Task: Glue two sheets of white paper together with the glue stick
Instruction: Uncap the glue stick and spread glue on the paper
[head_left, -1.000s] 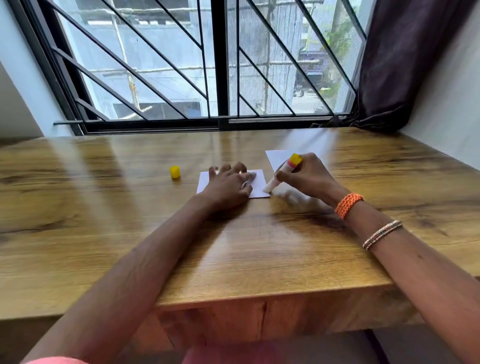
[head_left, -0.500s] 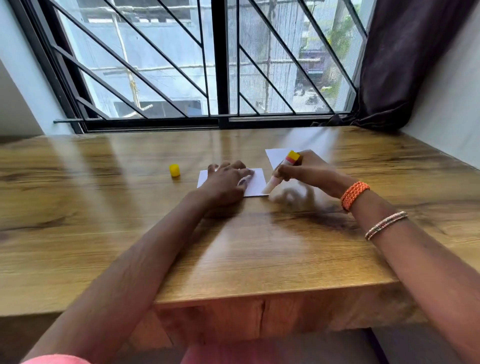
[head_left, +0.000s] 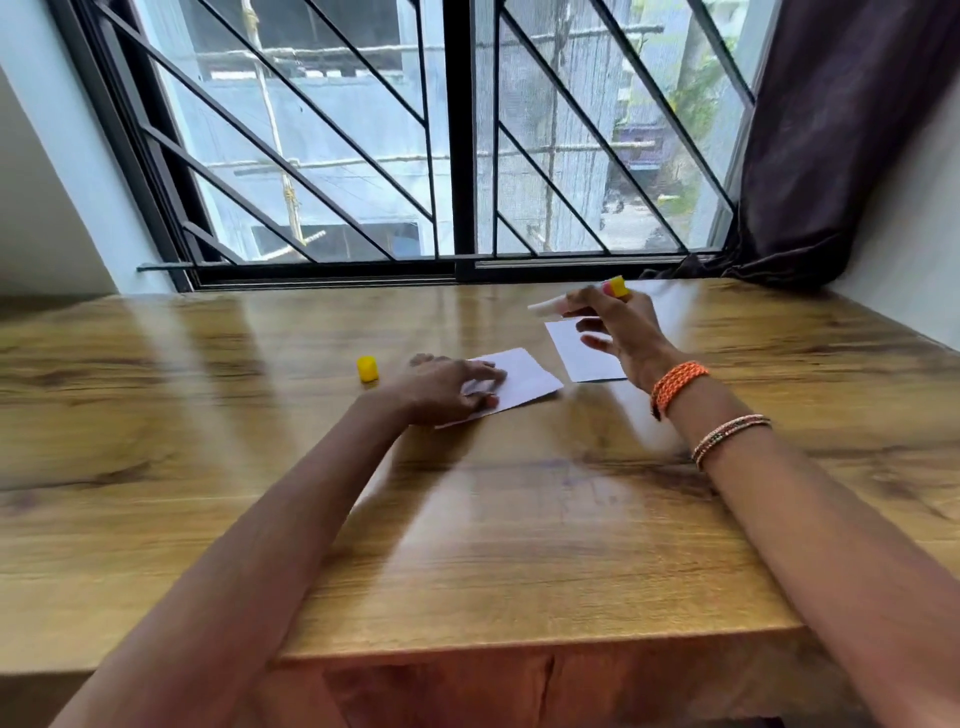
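A small white sheet (head_left: 524, 382) lies on the wooden table (head_left: 519, 545), turned a little askew. My left hand (head_left: 447, 389) rests on its left part with fingers spread flat. A second white sheet (head_left: 576, 351) lies just to the right, partly under my right hand (head_left: 618, 332). That hand is raised above the table and holds the glue stick (head_left: 571, 299) between thumb and fingers, its white tip pointing left and its yellow end to the right. The yellow cap (head_left: 367, 369) stands alone left of my left hand.
A barred window (head_left: 452, 156) runs along the table's far edge. A dark curtain (head_left: 831, 130) hangs at the back right, next to a white wall. The table's front edge (head_left: 519, 649) is near my body.
My right hand lifted the glue stick off the left sheet and moved it up and to the right, above the second sheet. The left sheet turned slightly under my left hand.
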